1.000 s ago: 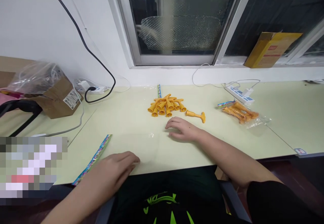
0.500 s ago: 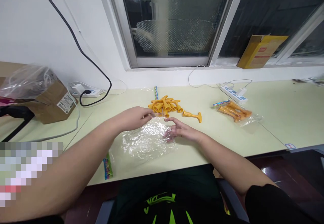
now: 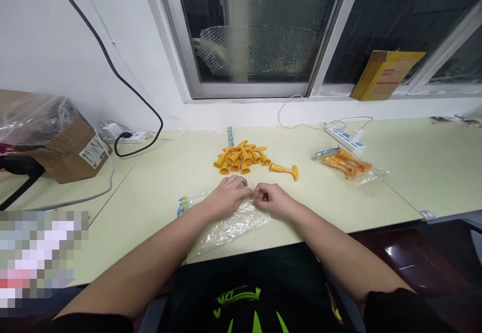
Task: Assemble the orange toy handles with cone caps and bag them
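Observation:
A clear plastic bag (image 3: pixel 229 230) with a colourful strip at its left end lies flat near the table's front edge. My left hand (image 3: pixel 228 196) rests over its upper edge, thumb and fingers pinched on the film. Close beside it, my right hand (image 3: pixel 271 198) has curled fingers closed on the bag's upper right edge. Just beyond my hands is a pile of orange plastic pieces (image 3: pixel 243 157) with flared ends. One separate orange piece (image 3: pixel 285 171) lies to the right of the pile.
A filled bag of orange pieces (image 3: pixel 346 163) and a power strip (image 3: pixel 344 138) lie on the right. At left are a cardboard box (image 3: pixel 75 157), another power strip (image 3: pixel 133 138) and a black cable (image 3: pixel 109 59). A yellow carton (image 3: pixel 387 76) leans against the window.
Both hands have moved closer together and toward the front edge. The right fingers have curled in. The bag has turned and shifted, its coloured strip now higher and farther right.

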The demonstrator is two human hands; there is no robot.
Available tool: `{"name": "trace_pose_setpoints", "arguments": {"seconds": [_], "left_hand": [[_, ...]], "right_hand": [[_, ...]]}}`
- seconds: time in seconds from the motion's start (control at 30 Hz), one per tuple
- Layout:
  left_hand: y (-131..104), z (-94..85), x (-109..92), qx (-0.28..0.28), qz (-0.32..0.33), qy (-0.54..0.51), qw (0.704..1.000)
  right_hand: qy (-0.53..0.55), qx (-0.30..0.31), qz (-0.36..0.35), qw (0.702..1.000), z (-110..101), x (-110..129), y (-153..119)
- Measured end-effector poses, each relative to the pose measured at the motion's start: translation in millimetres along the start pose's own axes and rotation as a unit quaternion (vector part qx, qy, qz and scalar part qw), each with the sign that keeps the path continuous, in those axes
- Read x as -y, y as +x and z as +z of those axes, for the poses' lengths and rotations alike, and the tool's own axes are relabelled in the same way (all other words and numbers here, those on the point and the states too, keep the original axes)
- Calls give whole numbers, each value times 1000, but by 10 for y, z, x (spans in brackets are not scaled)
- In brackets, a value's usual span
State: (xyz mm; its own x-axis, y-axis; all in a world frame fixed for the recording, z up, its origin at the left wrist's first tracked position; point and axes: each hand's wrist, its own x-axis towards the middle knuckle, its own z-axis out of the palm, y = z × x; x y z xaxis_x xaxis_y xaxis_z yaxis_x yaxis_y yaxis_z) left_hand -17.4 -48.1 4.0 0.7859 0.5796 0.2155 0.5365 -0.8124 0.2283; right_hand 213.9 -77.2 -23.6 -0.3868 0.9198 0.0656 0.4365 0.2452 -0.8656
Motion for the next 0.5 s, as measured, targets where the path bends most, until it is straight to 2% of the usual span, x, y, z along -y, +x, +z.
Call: {"name": "trace_pose_setpoints", "arguments": {"seconds": [0.17, 0.27, 0.5], "left_hand": [[30, 31, 47, -1, 18, -11, 1000], [44, 59, 56, 9, 23, -16, 1000], [79, 109, 153, 26, 41, -44, 998]], "right_hand": [[-150, -19, -17, 988, -22, 65, -2], [-208, -35, -50, 976, -41, 43, -9], [-208, -34, -112, 971, -139, 9, -49]]}}
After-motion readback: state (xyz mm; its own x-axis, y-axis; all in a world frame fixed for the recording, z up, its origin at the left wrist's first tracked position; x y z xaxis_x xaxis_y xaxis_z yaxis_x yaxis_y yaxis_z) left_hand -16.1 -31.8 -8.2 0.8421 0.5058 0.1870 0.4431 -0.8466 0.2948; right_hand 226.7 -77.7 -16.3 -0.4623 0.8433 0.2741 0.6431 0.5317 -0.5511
